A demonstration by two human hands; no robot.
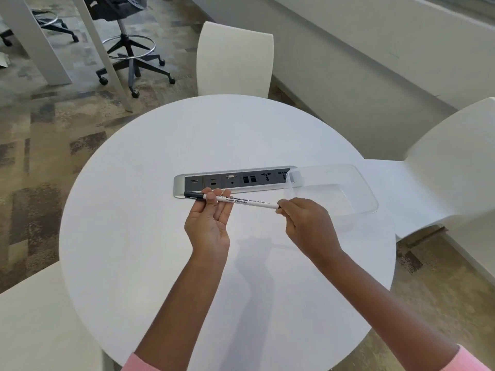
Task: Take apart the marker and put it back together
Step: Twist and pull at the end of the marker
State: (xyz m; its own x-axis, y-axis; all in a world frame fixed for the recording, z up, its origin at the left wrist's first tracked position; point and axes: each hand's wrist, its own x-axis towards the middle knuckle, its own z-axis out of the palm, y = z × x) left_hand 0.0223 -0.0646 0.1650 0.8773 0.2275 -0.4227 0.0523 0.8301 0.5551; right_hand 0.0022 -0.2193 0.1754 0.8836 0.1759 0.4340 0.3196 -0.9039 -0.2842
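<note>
Left hand (208, 220) lies half open, palm up, its thumb pinning the marker (235, 200) near the black cap (193, 194), while the right hand (300, 218) is closed around the far-right end. The marker hangs level just above the round table (134, 236), near the socket strip (233, 180). Gripping both ends looks like a set-up to pull the cap free, with the clear tray (348, 188) on the right ready for parts.

A round white table (160, 263) stands on patchy carpet (40, 124) among white chairs (235, 60).
</note>
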